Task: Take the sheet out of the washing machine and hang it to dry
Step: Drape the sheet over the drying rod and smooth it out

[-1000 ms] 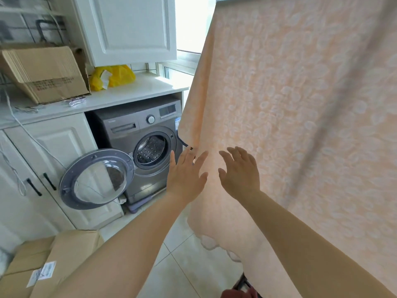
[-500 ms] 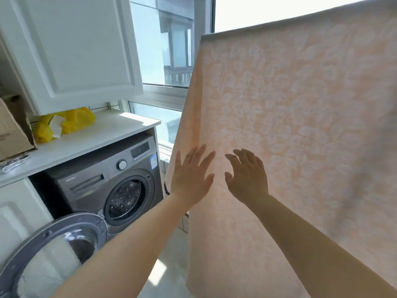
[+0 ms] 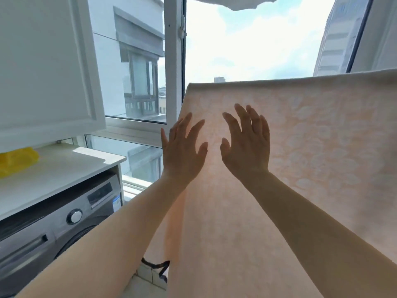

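Observation:
A pale peach sheet with a white leaf pattern hangs folded over a line in front of the window and fills the right half of the view. Its top fold runs level from the centre to the right edge. My left hand is raised with fingers spread and straight, near the sheet's left edge. My right hand is also raised, fingers spread, against the sheet just beside it. Neither hand grips the fabric. The grey washing machine stands at lower left under a white counter.
A white wall cabinet hangs at upper left above the white counter, which carries a yellow bag. A white window frame stands behind the sheet. Another white cloth hangs at the top edge.
Both hands have risen up the sheet toward its top fold. The view has tilted upward, so the washer door and floor boxes have dropped out of sight.

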